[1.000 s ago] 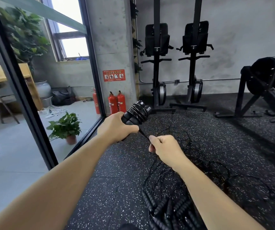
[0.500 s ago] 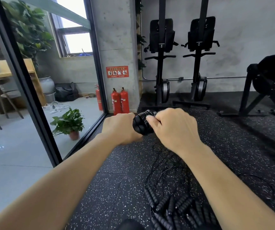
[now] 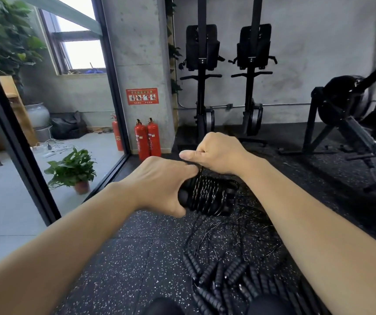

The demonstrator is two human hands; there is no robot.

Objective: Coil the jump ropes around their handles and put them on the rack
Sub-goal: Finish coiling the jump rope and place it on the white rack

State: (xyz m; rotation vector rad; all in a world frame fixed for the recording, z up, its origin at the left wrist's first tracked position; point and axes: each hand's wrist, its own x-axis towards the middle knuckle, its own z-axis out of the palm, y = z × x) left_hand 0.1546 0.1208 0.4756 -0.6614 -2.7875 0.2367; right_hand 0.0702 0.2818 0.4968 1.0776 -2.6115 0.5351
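Observation:
My left hand [image 3: 159,183] grips a pair of black jump-rope handles [image 3: 209,197] with thin black cord wound around them in many turns. Just above the bundle, my right hand [image 3: 218,153] pinches the free end of that cord between thumb and fingers, and the cord runs down to the coil. On the floor below lies a pile of other black ribbed handles [image 3: 223,280] with loose tangled cords [image 3: 234,237]. No rack for the ropes is recognisable in view.
Speckled black rubber floor [image 3: 125,258]. A glass wall with a black frame [image 3: 16,142] stands at the left, a potted plant [image 3: 73,169] behind it. Two red fire extinguishers [image 3: 148,139] stand by the concrete pillar. Upright rowing machines [image 3: 225,83] and another machine [image 3: 350,123] line the back and right.
My right hand has carried the cord from below the handles, across their front, to above them. The bundle has dropped lower, and its tip now points right.

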